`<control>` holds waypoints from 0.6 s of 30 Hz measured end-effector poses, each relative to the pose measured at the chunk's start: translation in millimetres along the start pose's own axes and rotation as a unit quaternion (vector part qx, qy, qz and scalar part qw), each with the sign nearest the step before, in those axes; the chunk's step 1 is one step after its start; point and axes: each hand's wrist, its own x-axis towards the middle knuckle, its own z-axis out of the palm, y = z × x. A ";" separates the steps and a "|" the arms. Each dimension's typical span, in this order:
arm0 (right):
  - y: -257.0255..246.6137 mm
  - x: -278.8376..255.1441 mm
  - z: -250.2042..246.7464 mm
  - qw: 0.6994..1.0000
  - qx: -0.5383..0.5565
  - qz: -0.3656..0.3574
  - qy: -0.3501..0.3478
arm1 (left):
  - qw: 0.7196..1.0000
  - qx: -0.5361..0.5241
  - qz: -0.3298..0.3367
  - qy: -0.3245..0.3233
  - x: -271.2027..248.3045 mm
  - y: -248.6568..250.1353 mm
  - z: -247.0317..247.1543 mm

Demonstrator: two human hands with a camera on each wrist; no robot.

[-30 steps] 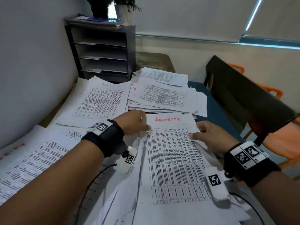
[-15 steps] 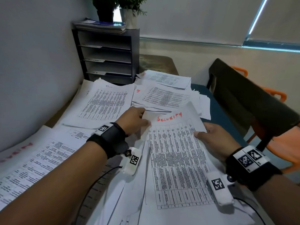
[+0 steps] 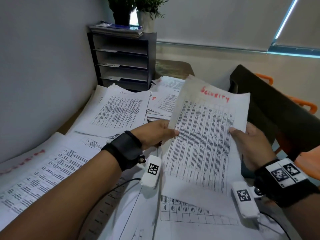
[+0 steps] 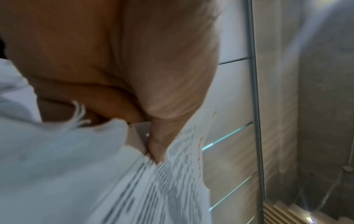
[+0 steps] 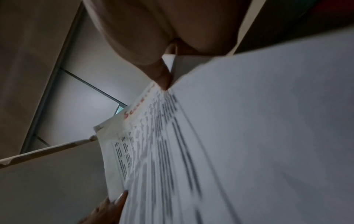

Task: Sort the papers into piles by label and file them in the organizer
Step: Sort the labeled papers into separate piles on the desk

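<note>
left hand [image 3: 152, 134] pinching, right hand [image 3: 249, 144] pinching, both raised

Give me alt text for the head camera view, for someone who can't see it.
Two hands, left hand and right hand, hold up a printed sheet headed "Security" in red, above a desk covered in paper piles. A dark shelf organizer stands against the wall behind, potted plants on top.

Two potted plants [image 3: 133, 11] on top of shelf unit, one in dark pot, one in white pot; stack of magazines [image 3: 116, 29] beside pots; dark chair back [image 3: 270, 108] at right of desk, orange chair frame [image 3: 304, 103] behind it; roller blinds [image 3: 216, 21] drawn over window, bright strip at edge; grey wall [image 3: 43, 66] at left; brown tabletop [image 3: 173, 70] at rear.
</note>
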 end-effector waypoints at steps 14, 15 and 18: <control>-1.7 -17.8 20.5 0.993 0.113 0.015 -0.024 | 0.990 -0.139 0.004 -0.009 2.6 2.1 -11.8; -1.1 -16.9 19.6 0.994 0.110 0.013 -0.022 | 0.992 -0.125 0.001 -0.018 3.1 0.4 -12.2; 0.7 -18.5 18.1 0.993 0.110 0.014 -0.027 | 0.996 -0.092 -0.002 -0.014 2.8 -2.2 -10.6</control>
